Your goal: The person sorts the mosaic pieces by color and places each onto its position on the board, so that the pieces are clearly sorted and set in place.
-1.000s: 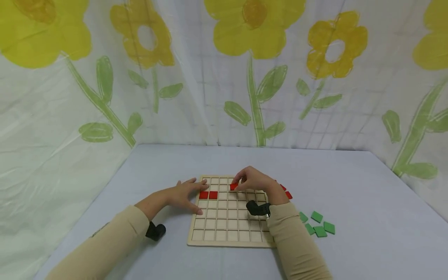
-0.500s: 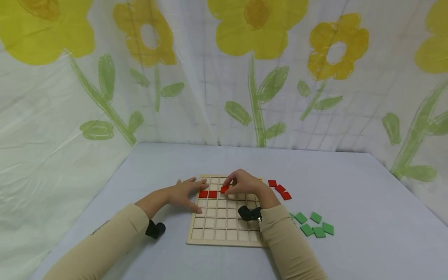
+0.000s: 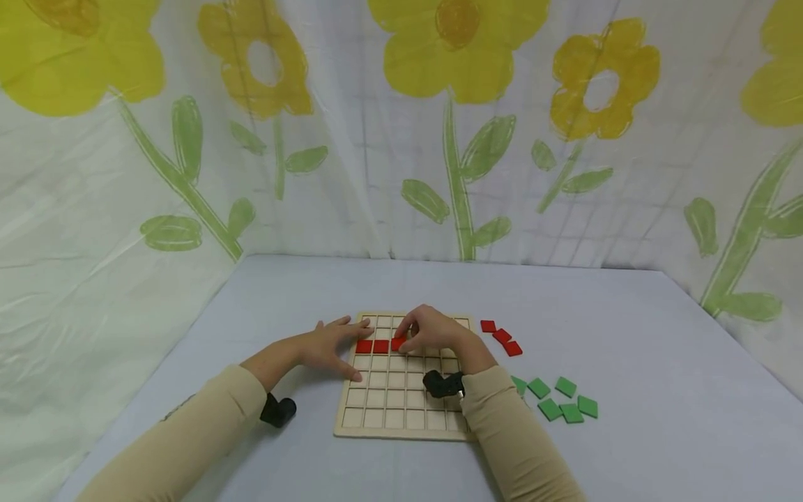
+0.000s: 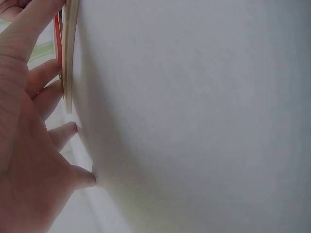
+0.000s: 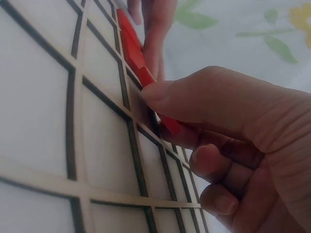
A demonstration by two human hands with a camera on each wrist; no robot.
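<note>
Red tile (image 3: 398,344) tilts over the third square from the left side of the board (image 3: 395,380), pinched between thumb and finger of the right hand (image 3: 434,330). To my eye it should handle light and stiff, thin enough to slip, so two opposite edges make the safest hold. The left hand (image 3: 325,348) has its grip spread wide, fingers touching the board's left edge.

A flower-patterned white curtain (image 3: 376,174) hangs behind the pale tabletop (image 3: 659,376), its large yellow blossoms (image 3: 458,49) at ten, twelve and two o'clock, a smaller golden blossom (image 3: 282,63) at eleven.
</note>
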